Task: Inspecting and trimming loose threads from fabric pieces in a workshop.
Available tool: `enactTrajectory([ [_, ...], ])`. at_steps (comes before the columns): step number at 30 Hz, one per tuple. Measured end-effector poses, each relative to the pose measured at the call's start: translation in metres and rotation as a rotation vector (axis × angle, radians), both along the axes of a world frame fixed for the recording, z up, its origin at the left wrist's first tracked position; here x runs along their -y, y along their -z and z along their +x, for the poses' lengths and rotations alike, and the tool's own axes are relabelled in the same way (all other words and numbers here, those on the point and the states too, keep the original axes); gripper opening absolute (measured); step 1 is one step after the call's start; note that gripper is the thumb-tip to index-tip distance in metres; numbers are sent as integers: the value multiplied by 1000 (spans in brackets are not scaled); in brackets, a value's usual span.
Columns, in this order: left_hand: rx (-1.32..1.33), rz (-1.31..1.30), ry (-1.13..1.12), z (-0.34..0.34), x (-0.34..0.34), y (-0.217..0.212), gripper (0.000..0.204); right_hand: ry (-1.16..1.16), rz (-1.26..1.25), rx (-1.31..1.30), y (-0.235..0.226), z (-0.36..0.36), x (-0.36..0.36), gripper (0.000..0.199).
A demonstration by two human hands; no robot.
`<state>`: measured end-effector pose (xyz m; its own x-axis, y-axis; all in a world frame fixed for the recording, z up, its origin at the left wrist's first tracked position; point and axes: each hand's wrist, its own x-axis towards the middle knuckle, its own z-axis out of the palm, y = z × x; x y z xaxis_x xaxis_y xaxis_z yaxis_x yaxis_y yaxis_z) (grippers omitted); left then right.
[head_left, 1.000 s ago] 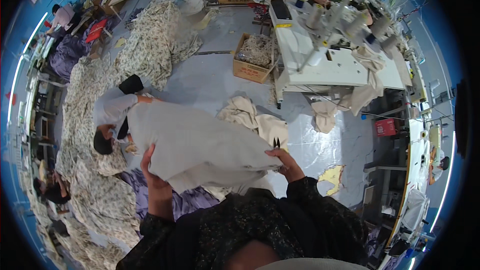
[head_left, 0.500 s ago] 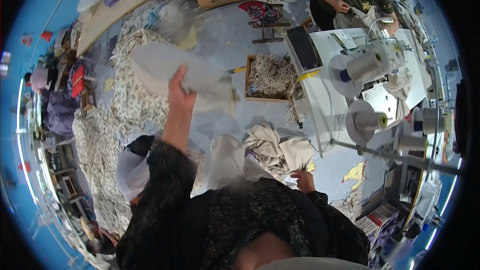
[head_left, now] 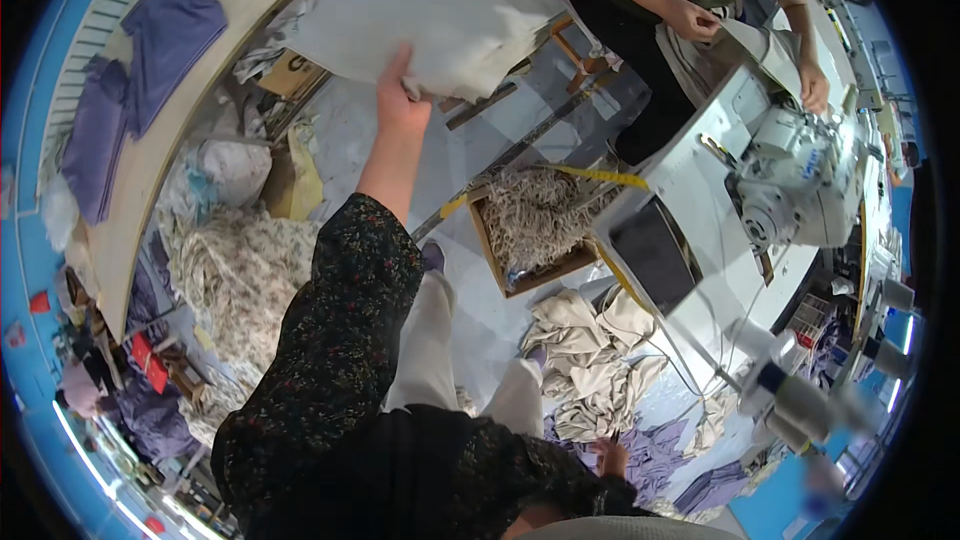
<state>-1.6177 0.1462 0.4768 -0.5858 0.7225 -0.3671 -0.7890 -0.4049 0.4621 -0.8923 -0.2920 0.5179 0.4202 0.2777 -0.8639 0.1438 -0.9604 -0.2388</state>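
My left arm is stretched far forward, and my left hand (head_left: 403, 105) is closed on the near edge of a pale cream fabric stack (head_left: 420, 10). The fabric spreads flat beyond my fingers, its far part close to the long wooden table. Low on the right, my right hand (head_left: 612, 458) is by my side with fingers curled. A thin dark tip shows at it, too small to name. Beside that hand lie a beige cloth heap (head_left: 590, 360) and crumpled purple cloth (head_left: 655, 460) on the floor.
A wooden box (head_left: 487, 248) of fabric scraps stands ahead, next to a white sewing table (head_left: 690, 310) with a sewing machine (head_left: 800, 180). Across it a co-worker's hands (head_left: 690, 20) hold beige cloth. Patterned cloth (head_left: 240, 270) piles at left, below the long table (head_left: 165, 160) with purple cloth.
My view has turned and moved forward. The left hand has carried the cream fabric farther ahead, towards the long table and the co-worker. My right hand now sits lower, beside the purple cloth.
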Motion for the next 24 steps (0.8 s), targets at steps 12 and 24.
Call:
enactTrajectory([
  [12, -1133, -1418, 905, 101, 175, 263, 33, -28, 161, 81, 11, 20, 64, 20],
  [24, -1253, 114, 2050, 591, 304, 56, 26, 211, 467, 123, 5, 204, 53, 22],
])
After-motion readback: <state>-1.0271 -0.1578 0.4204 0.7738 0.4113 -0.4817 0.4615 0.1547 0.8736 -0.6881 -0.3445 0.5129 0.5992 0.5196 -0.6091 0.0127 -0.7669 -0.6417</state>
